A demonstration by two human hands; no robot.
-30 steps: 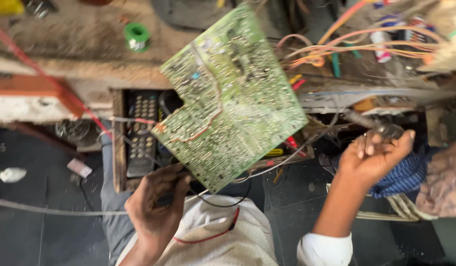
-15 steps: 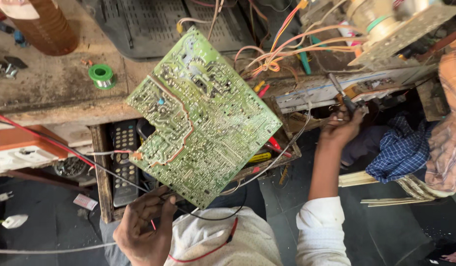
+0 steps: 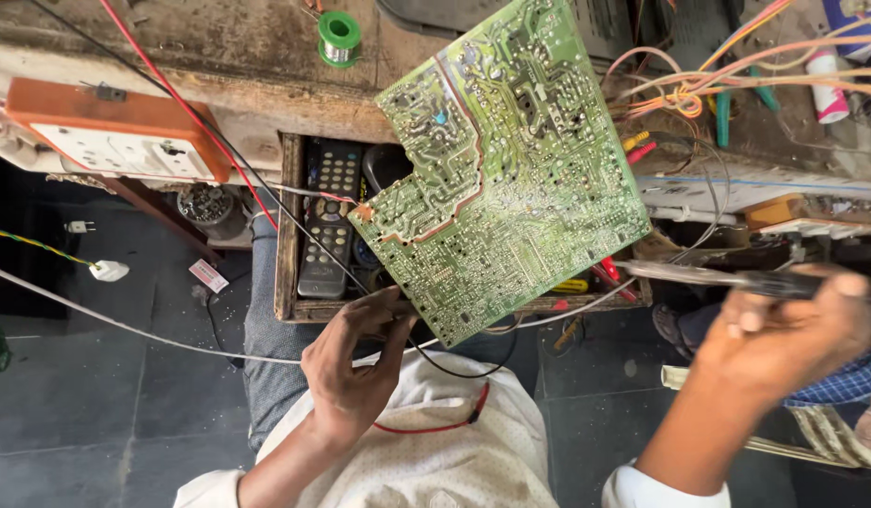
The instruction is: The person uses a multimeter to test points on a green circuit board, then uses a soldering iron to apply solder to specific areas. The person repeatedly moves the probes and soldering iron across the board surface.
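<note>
Right hand [image 3: 783,329] lower, circuit board [image 3: 501,169] higher.

A single head-worn camera looks steeply down, close over the lap and workbench [image 3: 172,56] edge.

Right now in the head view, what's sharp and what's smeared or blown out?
Head view: the green printed circuit board is sharp and evenly daylit, traces readable; the left hand pinching its lower edge is crisp; the right hand and the thin dark-handled tool it grips are motion-blurred; the white tube at top right looks washed out; wide-angle bending shows at the worn wooden bench edge.
</note>
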